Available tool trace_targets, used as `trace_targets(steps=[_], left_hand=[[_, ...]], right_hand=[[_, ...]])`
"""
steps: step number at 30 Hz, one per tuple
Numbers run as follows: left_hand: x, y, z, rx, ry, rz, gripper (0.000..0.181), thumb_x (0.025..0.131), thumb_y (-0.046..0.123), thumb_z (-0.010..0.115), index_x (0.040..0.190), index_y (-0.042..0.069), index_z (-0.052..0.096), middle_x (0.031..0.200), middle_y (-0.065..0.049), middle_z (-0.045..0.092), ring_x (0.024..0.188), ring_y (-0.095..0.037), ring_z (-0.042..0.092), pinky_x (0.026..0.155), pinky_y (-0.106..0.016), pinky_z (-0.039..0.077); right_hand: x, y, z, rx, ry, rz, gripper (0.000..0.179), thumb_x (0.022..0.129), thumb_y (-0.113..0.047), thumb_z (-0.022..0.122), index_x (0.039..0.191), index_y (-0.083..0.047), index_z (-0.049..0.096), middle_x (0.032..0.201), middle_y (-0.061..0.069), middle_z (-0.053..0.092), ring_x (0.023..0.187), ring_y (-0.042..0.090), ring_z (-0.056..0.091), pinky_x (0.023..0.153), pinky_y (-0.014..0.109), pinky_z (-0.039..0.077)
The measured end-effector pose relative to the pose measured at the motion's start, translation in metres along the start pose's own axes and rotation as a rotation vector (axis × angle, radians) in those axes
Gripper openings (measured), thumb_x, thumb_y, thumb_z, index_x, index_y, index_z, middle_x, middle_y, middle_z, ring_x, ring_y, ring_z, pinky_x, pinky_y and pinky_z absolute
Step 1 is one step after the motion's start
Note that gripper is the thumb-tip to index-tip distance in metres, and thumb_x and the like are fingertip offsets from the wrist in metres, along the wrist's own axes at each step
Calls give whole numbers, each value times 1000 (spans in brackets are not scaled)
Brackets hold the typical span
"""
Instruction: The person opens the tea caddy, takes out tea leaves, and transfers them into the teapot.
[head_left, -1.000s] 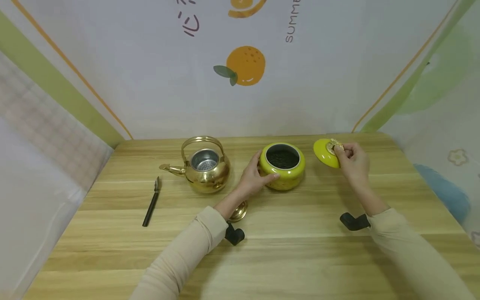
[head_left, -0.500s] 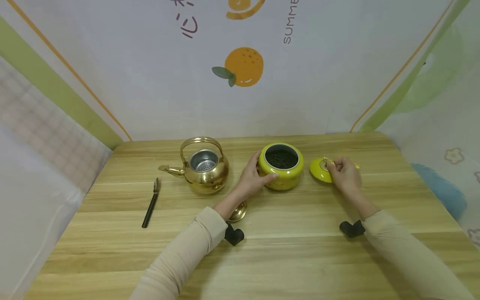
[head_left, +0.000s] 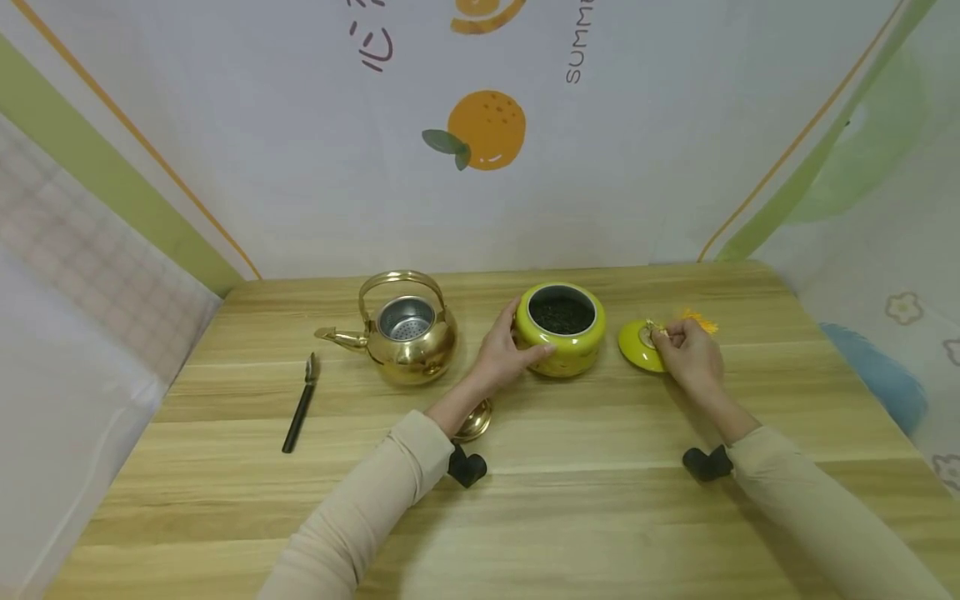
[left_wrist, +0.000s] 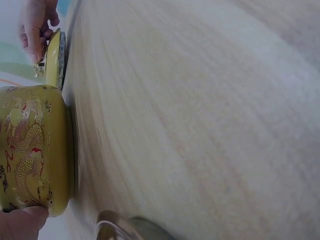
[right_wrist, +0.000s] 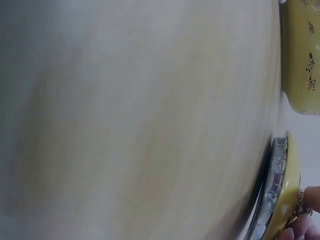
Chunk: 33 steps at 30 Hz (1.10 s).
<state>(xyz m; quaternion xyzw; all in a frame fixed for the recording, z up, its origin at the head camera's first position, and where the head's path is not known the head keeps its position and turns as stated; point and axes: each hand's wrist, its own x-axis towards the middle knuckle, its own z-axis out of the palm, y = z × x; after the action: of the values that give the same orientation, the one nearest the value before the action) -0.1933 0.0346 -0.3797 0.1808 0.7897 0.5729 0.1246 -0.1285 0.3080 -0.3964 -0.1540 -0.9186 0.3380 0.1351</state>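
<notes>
A round yellow jar [head_left: 566, 357] with a dragon pattern stands uncovered on the table, dark dry leaves, seemingly tea, inside it. My left hand [head_left: 504, 354] holds its left side, the thumb across the front. To the jar's right lies its yellow lid [head_left: 639, 348], knob up. My right hand [head_left: 693, 358] pinches the ornate knob of that lid. In the right wrist view the lid [right_wrist: 284, 197] shows a clear seal round its underside, at or very close to the tabletop. A yellow tassel [head_left: 700, 321] pokes out behind the right hand.
Left of the jar stands a brass teapot [head_left: 415, 358] with a perforated strainer in its open mouth. Its small brass lid [head_left: 475, 422] lies partly under my left forearm. A black-handled scoop-like tool [head_left: 300, 412] lies farther left. A printed cloth wall rises behind the table [head_left: 585, 517].
My right hand has brought the yellow lid down and slightly left to the tabletop. The left hand keeps its hold on the jar, which stays in place.
</notes>
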Motion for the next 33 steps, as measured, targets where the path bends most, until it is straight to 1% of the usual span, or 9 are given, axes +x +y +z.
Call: trace_targets(steps=[9, 16, 19, 22, 25, 27, 29, 31, 33], left_hand=[[-1, 0, 0, -10, 9, 7, 90, 80, 16, 75, 149, 8, 18, 149, -11, 34, 128, -27, 42, 109, -37, 34], [0, 0, 0, 7, 6, 9, 90, 81, 17, 75, 150, 7, 18, 148, -11, 35, 127, -27, 43, 107, -37, 35], [0, 0, 0, 15, 5, 14, 90, 81, 17, 75, 149, 6, 17, 149, -12, 34, 129, -27, 41, 108, -37, 35], [0, 0, -1, 13, 7, 10, 91, 80, 16, 75, 149, 6, 17, 150, -12, 32, 132, -26, 39, 109, -35, 34], [-1, 1, -2, 17, 13, 11, 92, 80, 17, 76, 149, 6, 17, 151, -12, 31, 133, -25, 37, 110, -34, 32], [-3, 2, -2, 37, 23, 14, 93, 79, 18, 76, 149, 5, 17, 152, -13, 29, 136, -26, 34, 112, -35, 29], [-5, 3, -1, 54, 33, 14, 95, 79, 21, 77, 150, 4, 15, 153, -14, 25, 139, -26, 29, 114, -36, 25], [-8, 4, -1, 69, 44, 15, 97, 79, 24, 77, 150, 4, 14, 154, -14, 22, 141, -27, 24, 115, -37, 21], [-13, 6, -3, 74, 51, 21, 96, 79, 25, 77, 150, 3, 15, 155, -14, 21, 141, -28, 22, 115, -39, 21]], right_hand=[[-2, 1, -4, 4, -32, 25, 33, 92, -27, 56, 101, 4, 58, 83, 12, 59, 68, 15, 50, 56, 22, 39], [-3, 2, -9, 17, -65, 15, 43, 92, -33, 57, 108, 7, 56, 87, 16, 59, 72, 17, 52, 57, 22, 41], [-3, 0, -12, 54, -26, -14, 45, 94, -33, 55, 114, 7, 54, 85, 15, 56, 68, 15, 49, 53, 20, 40], [-1, -6, -14, 137, 27, -66, 42, 96, -30, 52, 117, 7, 52, 82, 10, 52, 65, 7, 45, 50, 15, 39], [1, -17, -14, 228, 44, -141, 40, 96, -25, 54, 117, 9, 52, 84, 8, 53, 68, -1, 44, 55, 9, 39], [3, -25, -12, 278, 17, -181, 41, 95, -24, 56, 118, 10, 52, 89, 10, 55, 72, -4, 45, 61, 6, 40], [4, -32, -9, 318, -36, -205, 44, 94, -23, 57, 122, 10, 50, 98, 13, 56, 80, -4, 47, 67, 4, 40], [6, -38, -7, 346, -101, -215, 47, 94, -25, 58, 127, 8, 48, 108, 17, 56, 90, 2, 49, 72, 4, 41], [8, -43, -5, 378, -163, -215, 51, 94, -25, 58, 132, 6, 44, 120, 20, 53, 103, 11, 50, 78, 6, 42]])
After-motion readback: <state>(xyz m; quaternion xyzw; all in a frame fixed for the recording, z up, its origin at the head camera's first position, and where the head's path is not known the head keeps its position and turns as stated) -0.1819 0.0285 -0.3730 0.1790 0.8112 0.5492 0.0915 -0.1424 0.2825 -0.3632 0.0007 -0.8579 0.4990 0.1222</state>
